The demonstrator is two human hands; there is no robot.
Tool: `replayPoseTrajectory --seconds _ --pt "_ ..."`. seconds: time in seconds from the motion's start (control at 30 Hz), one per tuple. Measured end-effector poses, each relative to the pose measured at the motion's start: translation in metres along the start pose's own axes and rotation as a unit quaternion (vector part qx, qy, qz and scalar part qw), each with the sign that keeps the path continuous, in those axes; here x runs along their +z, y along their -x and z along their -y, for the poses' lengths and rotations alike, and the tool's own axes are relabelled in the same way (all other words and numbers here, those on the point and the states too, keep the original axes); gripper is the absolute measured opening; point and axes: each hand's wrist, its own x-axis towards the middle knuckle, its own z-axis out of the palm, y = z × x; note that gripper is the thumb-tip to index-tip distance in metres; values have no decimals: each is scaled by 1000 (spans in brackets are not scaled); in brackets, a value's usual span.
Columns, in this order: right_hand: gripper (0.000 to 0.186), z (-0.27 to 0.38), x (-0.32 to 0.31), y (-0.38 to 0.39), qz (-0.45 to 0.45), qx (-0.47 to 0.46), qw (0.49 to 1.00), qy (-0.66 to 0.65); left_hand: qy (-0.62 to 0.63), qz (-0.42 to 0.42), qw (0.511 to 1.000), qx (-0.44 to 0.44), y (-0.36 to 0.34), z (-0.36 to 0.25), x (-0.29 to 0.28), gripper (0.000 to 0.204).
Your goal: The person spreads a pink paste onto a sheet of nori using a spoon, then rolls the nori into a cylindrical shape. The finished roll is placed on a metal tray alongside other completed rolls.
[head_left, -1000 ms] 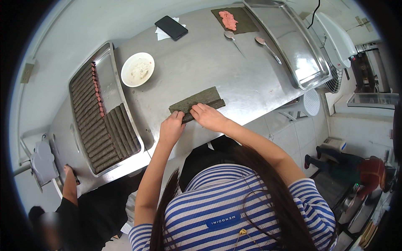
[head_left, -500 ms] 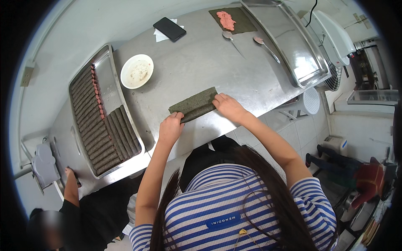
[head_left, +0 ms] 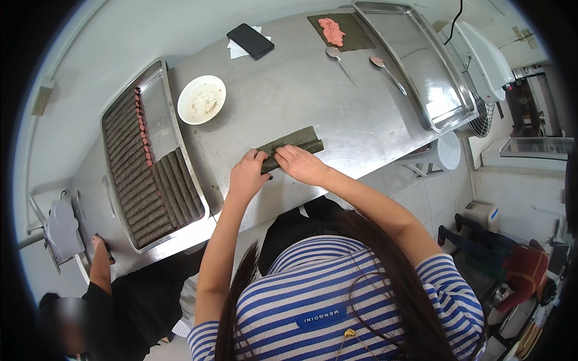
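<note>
A dark green seaweed roll (head_left: 295,143) lies on the steel table (head_left: 283,102), partly rolled up. My left hand (head_left: 248,175) presses on its near left end. My right hand (head_left: 301,163) rests just beside it on the roll, fingers curled over the seaweed. Both hands work the same end, and the right half of the roll lies uncovered.
A long metal tray (head_left: 158,114) at the left holds several finished seaweed rolls (head_left: 141,180) and a line of pink pieces. A white bowl (head_left: 202,99), a black phone (head_left: 250,41), two spoons (head_left: 340,60), a seaweed sheet with pink filling (head_left: 332,31) and an empty tray (head_left: 421,60) lie farther back. Another person (head_left: 108,295) stands at the lower left.
My right hand has slid left along the roll toward my left hand. The roll looks tighter and narrower than before.
</note>
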Motion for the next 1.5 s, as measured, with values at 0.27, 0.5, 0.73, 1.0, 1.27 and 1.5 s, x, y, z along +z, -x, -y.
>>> replayPoseTrajectory --seconds 0.27,0.5,0.73,1.0,1.27,1.5 --pt "28 -4 -1 1 18 -5 1000 -9 -70 -52 996 1 13 1 27 30" --pt "23 -24 -7 22 57 48 997 -30 -64 -39 997 -9 12 -3 23 26" --pt "19 -50 -16 46 71 89 992 -56 -57 -22 998 -13 8 -1 21 27" --pt "24 -52 -33 32 39 69 993 -85 -19 29 999 -24 -7 5 5 32" --pt "37 -15 -10 6 8 -36 998 -43 56 74 993 -75 -16 3 -6 39" --pt "34 -15 -3 4 19 -39 999 -29 -64 -50 997 9 7 -14 18 45"
